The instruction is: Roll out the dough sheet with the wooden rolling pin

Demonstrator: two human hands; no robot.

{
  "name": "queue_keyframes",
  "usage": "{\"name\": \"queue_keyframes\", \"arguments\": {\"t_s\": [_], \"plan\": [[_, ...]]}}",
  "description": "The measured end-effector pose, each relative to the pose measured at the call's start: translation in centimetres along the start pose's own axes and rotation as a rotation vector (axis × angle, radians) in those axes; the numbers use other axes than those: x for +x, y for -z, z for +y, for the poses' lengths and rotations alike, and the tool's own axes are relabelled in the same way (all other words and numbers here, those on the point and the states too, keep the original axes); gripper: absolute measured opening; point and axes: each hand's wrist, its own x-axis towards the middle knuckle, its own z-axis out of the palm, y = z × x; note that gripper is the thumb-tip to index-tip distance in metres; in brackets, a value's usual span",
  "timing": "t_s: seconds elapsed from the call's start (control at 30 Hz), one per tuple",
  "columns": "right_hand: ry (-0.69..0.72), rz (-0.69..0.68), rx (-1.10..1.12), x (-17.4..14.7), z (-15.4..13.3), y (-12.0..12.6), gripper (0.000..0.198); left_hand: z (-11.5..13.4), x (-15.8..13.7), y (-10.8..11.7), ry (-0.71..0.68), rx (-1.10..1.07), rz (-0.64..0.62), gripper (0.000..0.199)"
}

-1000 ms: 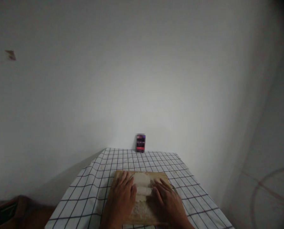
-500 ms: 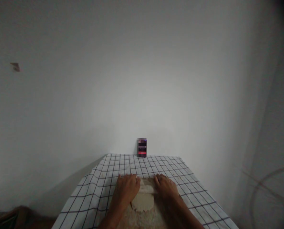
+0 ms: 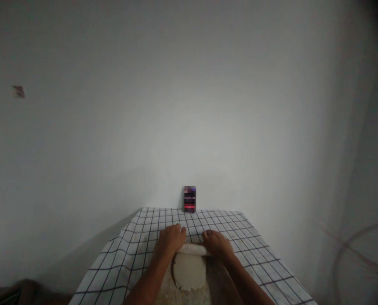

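Observation:
My left hand point(image 3: 170, 238) is closed over the left end of a pale rolling pin point(image 3: 193, 249). Its right end is under my right hand point(image 3: 219, 245), whose fingers curl over it too. The pin lies crosswise at the far edge of a flat, roundish sheet of dough point(image 3: 189, 271). Beneath the dough is a brownish, worn-looking board point(image 3: 189, 298), partly covered by my forearms. Both pin ends are hidden by my hands.
A white cloth with dark grid lines point(image 3: 109, 271) covers the table. A small dark upright object, blurred into blocks point(image 3: 189, 199), stands at the far edge against a pale wall point(image 3: 189, 106). A brown object point(image 3: 15, 292) sits low at the left.
Both hands and the rolling pin have moved slightly away from me. More of the dough sheet now shows on the near side of the pin. The view has shifted a little.

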Motion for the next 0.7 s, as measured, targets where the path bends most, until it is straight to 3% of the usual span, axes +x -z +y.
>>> {"name": "queue_keyframes", "arguments": {"t_s": [0.2, 0.37, 0.57, 0.7], "plan": [[0.042, 0.054, -0.049, -2.4, -0.4, -0.4, 0.04, -0.6, -2.7, -0.8, -0.116, 0.051, 0.056, 0.044], [-0.005, 0.19, 0.093, -6.5, -1.1, -1.1, 0.048, -1.3, -7.0, -2.4, -0.245, 0.05, 0.249, 0.046], [0.081, 0.235, 0.255, -12.1, -0.5, -2.5, 0.056, -2.9, -12.3, -4.8, -0.233, -0.034, 0.203, 0.055], [0.094, 0.196, 0.284, -12.4, -0.5, -2.0, 0.057, -3.4, -12.9, -5.7, -0.221, -0.049, 0.192, 0.059]]}}
